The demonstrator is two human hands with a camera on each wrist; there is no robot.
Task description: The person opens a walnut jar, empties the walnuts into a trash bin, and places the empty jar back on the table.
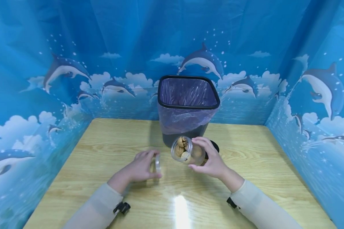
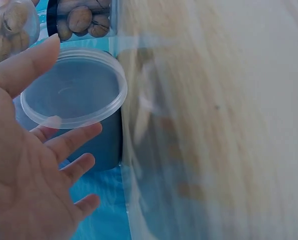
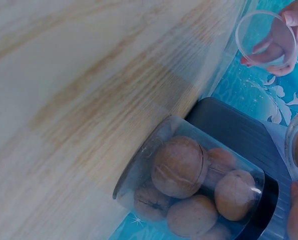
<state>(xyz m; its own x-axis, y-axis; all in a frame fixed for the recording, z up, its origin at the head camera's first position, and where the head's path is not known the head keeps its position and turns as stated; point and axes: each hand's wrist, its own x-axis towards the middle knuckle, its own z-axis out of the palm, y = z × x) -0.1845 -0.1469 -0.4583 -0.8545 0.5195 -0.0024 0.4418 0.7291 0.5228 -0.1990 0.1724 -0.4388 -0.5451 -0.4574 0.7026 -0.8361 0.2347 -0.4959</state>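
My left hand (image 1: 140,167) holds a clear round plastic lid (image 1: 157,163) by its rim, thumb on one side and fingers on the other. In the left wrist view the lid (image 2: 73,90) faces the camera. To the right, my right hand (image 1: 210,159) grips a clear jar (image 1: 197,154) around its side. That jar is tilted with its uncovered mouth toward the left hand, and walnuts (image 1: 180,149) lie inside. Lid and jar are apart. Behind the right hand stands a second clear jar (image 3: 189,187) of walnuts with a black lid (image 1: 214,147), mostly hidden in the head view.
A dark bin (image 1: 169,139) lined with a purple plastic bag (image 1: 183,119) stands on the wooden table (image 1: 114,136), just beyond the jars. Blue dolphin-print curtains (image 1: 132,38) enclose the table at the back and both sides.
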